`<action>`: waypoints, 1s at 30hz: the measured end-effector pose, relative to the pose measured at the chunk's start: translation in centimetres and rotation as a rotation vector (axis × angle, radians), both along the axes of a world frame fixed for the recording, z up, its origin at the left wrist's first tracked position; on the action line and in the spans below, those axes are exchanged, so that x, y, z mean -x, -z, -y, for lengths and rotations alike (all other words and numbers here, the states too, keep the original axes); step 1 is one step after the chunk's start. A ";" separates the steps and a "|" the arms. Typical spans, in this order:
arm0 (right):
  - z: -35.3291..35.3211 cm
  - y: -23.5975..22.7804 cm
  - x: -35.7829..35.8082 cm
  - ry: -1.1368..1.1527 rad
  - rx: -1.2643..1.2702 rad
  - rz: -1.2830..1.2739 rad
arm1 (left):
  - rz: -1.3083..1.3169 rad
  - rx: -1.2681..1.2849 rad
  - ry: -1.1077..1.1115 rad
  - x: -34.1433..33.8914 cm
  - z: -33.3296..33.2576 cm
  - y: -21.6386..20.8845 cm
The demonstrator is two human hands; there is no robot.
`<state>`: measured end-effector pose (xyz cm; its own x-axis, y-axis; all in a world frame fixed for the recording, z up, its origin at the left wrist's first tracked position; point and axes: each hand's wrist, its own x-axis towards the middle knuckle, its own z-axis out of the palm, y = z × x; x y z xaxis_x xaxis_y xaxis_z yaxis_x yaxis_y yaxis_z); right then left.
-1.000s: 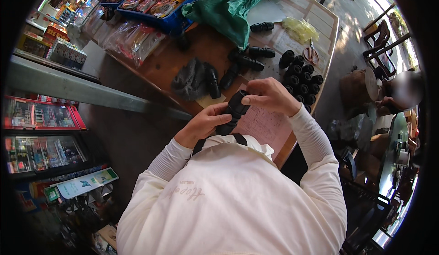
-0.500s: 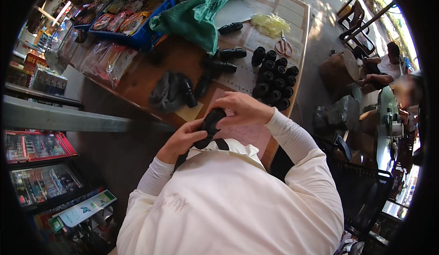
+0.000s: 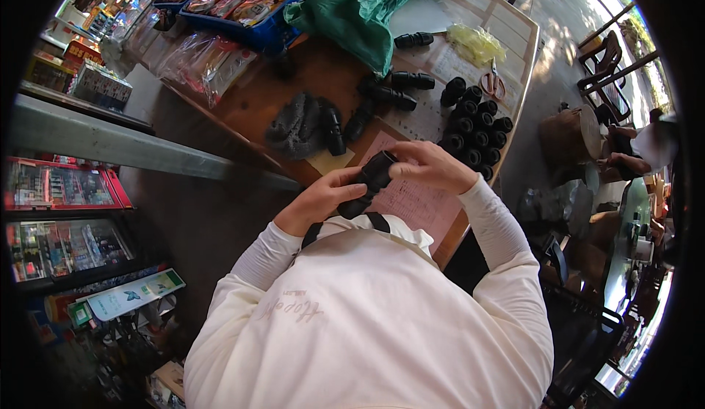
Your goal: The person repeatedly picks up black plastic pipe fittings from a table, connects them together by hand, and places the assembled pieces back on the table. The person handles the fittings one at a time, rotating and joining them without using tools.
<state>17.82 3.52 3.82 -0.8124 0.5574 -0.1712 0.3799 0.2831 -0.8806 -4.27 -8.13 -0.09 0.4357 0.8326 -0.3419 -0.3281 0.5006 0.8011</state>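
A black ribbed pipe coupling [image 3: 378, 171] is held tilted close to my body, above the table's near edge. My left hand [image 3: 321, 197] is wrapped round its lower part, thumb along the side. The fingers of my right hand [image 3: 435, 168] are curled on its upper end. A pink printed sheet [image 3: 418, 207] lies under my right hand. Just beyond my hands are a dark grey bag of small pieces [image 3: 292, 128] and a similar black coupling [image 3: 333, 131]. To the right, several black couplings [image 3: 470, 125] stand upright, packed close together.
More couplings [image 3: 413, 80] lie farther back. Scissors [image 3: 493, 84], a yellow plastic bag [image 3: 476, 43], green sheeting [image 3: 352, 14] and a blue crate of packets [image 3: 273, 33] are on the table [image 3: 228, 126]. A metal rail [image 3: 147, 141] runs at left. People sit at far right.
The whole view has shifted, so the table sits farther right. My right hand's fingers have changed place on the coupling's upper end; both hands stay on it.
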 end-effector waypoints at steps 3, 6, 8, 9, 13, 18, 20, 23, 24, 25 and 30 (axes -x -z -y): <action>0.3 0.6 0.2 -0.053 -0.126 -0.347 | 0.017 -0.018 0.043 0.4 -0.1 -0.5; -0.1 -0.4 -0.3 -0.099 0.041 0.009 | 0.016 -0.004 0.017 0.1 0.5 0.3; 0.0 0.5 -0.4 -0.079 0.220 -0.032 | 0.088 0.094 0.034 0.4 0.6 0.0; 0.8 0.6 -0.3 -0.058 0.196 -0.339 | 0.127 0.140 0.035 0.4 0.5 -0.3; 0.1 1.2 -0.3 -0.038 0.358 -0.244 | 0.058 0.000 0.049 0.0 -0.1 -1.3; 0.3 2.1 -0.1 0.060 0.351 -0.041 | -0.176 -0.093 -0.098 -0.1 -0.4 -1.3; 0.6 0.8 -0.3 -0.033 0.362 -0.413 | 0.008 0.076 -0.028 0.6 -0.4 -0.8; 0.9 1.0 0.2 -0.050 0.376 -0.410 | 0.185 0.205 0.019 0.9 -0.2 -1.3; 1.1 1.8 0.3 -0.031 0.359 -0.388 | -0.233 -0.148 -0.045 0.7 -0.1 -0.3; 1.9 3.0 0.5 0.112 0.393 -0.244 | -0.651 -0.495 -0.111 -0.1 0.2 0.8; 1.2 3.8 0.8 0.113 0.373 -0.105 | -0.571 -0.324 -0.135 -1.2 1.1 1.1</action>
<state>16.99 2.33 0.00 -0.7732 0.5597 -0.2980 0.2926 -0.1020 -0.9508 -3.04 -9.22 -1.22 0.1451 0.9666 -0.2113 0.1494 0.1897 0.9704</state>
